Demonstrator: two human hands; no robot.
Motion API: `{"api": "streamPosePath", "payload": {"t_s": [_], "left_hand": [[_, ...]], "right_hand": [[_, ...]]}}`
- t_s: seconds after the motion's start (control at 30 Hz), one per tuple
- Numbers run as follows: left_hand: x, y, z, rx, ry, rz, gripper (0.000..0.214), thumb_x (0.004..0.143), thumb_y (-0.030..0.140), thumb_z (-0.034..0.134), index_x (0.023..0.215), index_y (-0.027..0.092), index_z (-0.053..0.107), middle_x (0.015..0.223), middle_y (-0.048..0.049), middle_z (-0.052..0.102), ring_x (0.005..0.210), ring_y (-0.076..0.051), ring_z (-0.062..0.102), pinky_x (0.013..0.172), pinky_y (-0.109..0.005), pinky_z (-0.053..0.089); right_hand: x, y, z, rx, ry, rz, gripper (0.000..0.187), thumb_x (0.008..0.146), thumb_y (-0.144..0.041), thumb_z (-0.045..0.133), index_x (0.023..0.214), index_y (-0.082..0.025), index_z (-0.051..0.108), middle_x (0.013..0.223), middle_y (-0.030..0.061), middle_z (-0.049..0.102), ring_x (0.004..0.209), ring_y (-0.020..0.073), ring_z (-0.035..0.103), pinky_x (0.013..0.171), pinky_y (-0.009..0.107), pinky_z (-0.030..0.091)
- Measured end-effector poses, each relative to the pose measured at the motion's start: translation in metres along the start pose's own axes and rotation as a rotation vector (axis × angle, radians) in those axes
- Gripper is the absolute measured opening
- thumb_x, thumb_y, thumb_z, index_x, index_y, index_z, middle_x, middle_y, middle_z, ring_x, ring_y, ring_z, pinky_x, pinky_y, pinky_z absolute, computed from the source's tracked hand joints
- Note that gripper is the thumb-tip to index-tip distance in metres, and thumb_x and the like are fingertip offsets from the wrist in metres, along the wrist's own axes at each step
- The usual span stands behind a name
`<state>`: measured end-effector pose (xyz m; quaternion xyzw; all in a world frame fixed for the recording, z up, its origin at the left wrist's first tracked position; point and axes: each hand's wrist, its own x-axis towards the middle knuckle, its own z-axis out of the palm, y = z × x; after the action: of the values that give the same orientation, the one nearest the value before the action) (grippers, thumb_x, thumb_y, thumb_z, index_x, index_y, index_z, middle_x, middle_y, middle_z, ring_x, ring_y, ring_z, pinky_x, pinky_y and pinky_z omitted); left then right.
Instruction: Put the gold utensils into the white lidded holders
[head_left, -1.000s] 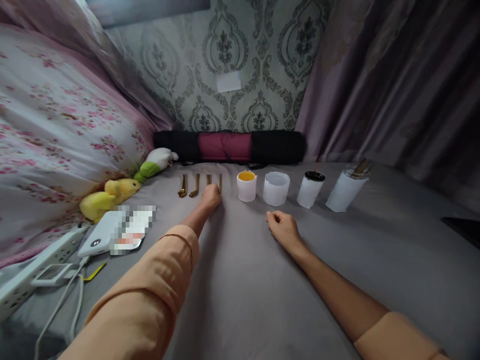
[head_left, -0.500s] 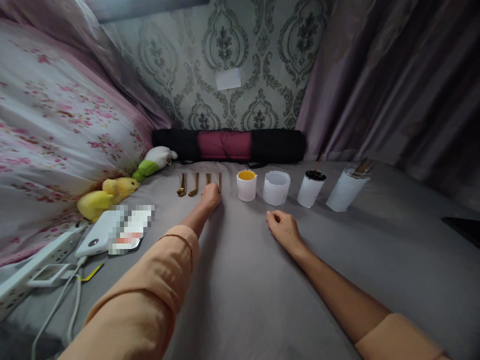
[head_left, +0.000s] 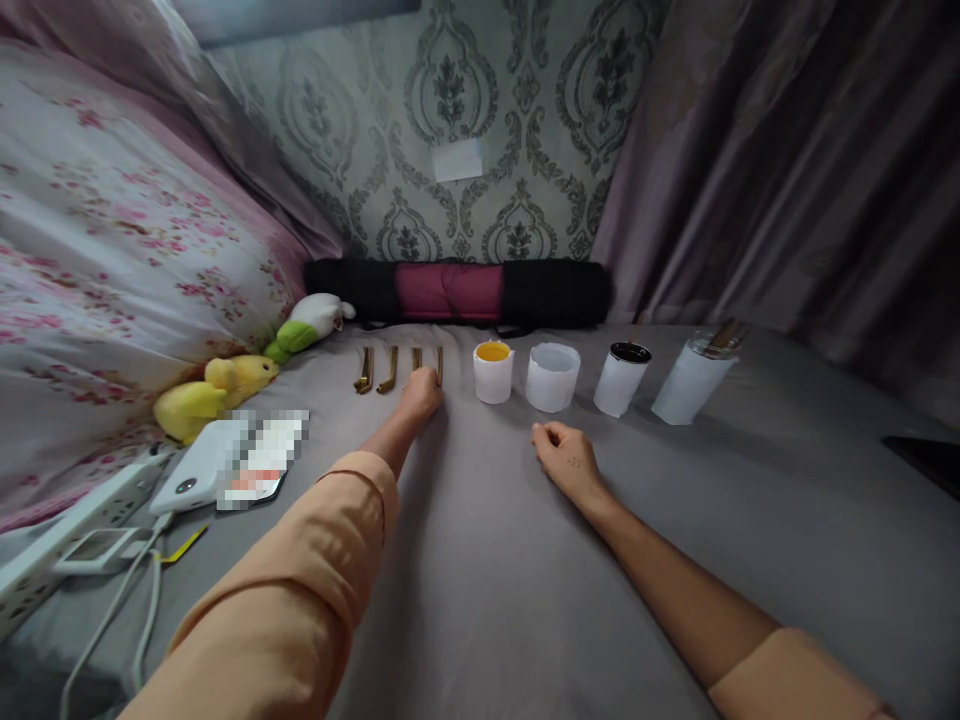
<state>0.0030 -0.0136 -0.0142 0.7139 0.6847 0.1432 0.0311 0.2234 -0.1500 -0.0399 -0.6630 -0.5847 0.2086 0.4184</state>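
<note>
My left hand [head_left: 421, 395] is closed, knuckles up, at the near ends of the right-hand gold-coloured strips [head_left: 439, 364]. Its fingertips are hidden, so what they grip, if anything, cannot be made out. Further left lie two more bundles of thin gold strips [head_left: 364, 370], bent at their near ends. My right hand [head_left: 568, 457] rests on the grey sheet with curled fingers and no visible object in it. Beyond it stand a white-wrapped cup with a yellow inside [head_left: 493, 384], a wider white cup [head_left: 553, 388] and a white-wrapped cup with a dark top [head_left: 619, 388].
A white-wrapped glass jar [head_left: 691, 388] with brown sticks stands at the row's right end. A black and maroon roll [head_left: 450, 290] lies along the wall. Plush toys [head_left: 206, 400], a white power bank [head_left: 201, 468], a phone and a power strip [head_left: 82, 525] are on the left.
</note>
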Motion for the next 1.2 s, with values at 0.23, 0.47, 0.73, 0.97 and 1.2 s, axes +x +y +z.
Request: {"api": "streamPosePath", "payload": {"t_s": [0.23,0.47,0.73,0.97,1.2], "left_hand": [[0.0009,-0.0003,0.0013,-0.002,0.004,-0.003,0.024,0.071,0.011,0.045,0.085,0.015,0.064,0.096,-0.0107,0.062,0.092,-0.020,0.056,0.079,-0.025,0.042],[-0.0004,0.0009,0.0001,-0.018,0.012,-0.031,0.022,0.072,0.014,0.047,0.086,0.015,0.064,0.098,-0.0117,0.062,0.092,-0.021,0.056,0.077,-0.026,0.043],[-0.0028,0.0037,-0.0045,-0.044,0.006,-0.054,0.021,0.071,0.016,0.049,0.085,0.015,0.065,0.097,-0.0114,0.063,0.092,-0.020,0.057,0.076,-0.025,0.043],[-0.0022,0.0022,-0.0039,-0.070,0.007,-0.077,0.021,0.071,0.018,0.050,0.084,0.016,0.066,0.095,-0.0112,0.064,0.090,-0.021,0.058,0.074,-0.026,0.043],[-0.0011,0.0006,-0.0034,-0.108,0.006,-0.105,0.021,0.071,0.021,0.052,0.084,0.017,0.067,0.093,-0.0115,0.065,0.090,-0.022,0.058,0.074,-0.027,0.043]], "right_hand": [[0.0001,0.0000,-0.0007,0.004,0.005,-0.011,0.038,0.077,-0.045,0.038,0.063,-0.016,0.059,0.054,0.0032,0.058,0.048,0.0117,0.049,0.047,0.022,0.032],[-0.0005,-0.0020,-0.0017,-0.004,0.008,-0.015,0.037,0.077,-0.043,0.038,0.062,-0.017,0.058,0.054,0.0031,0.058,0.049,0.0120,0.049,0.048,0.022,0.032],[-0.0010,-0.0033,-0.0029,-0.010,0.009,-0.020,0.037,0.077,-0.042,0.038,0.062,-0.016,0.059,0.055,0.0026,0.058,0.050,0.0120,0.049,0.048,0.022,0.031],[-0.0006,-0.0026,-0.0021,-0.023,0.015,-0.022,0.036,0.078,-0.042,0.038,0.061,-0.017,0.059,0.055,0.0023,0.058,0.050,0.0116,0.048,0.049,0.022,0.031],[-0.0006,-0.0022,-0.0024,-0.027,0.007,-0.020,0.036,0.078,-0.042,0.038,0.063,-0.017,0.059,0.056,0.0022,0.058,0.050,0.0117,0.048,0.049,0.022,0.031]]}}
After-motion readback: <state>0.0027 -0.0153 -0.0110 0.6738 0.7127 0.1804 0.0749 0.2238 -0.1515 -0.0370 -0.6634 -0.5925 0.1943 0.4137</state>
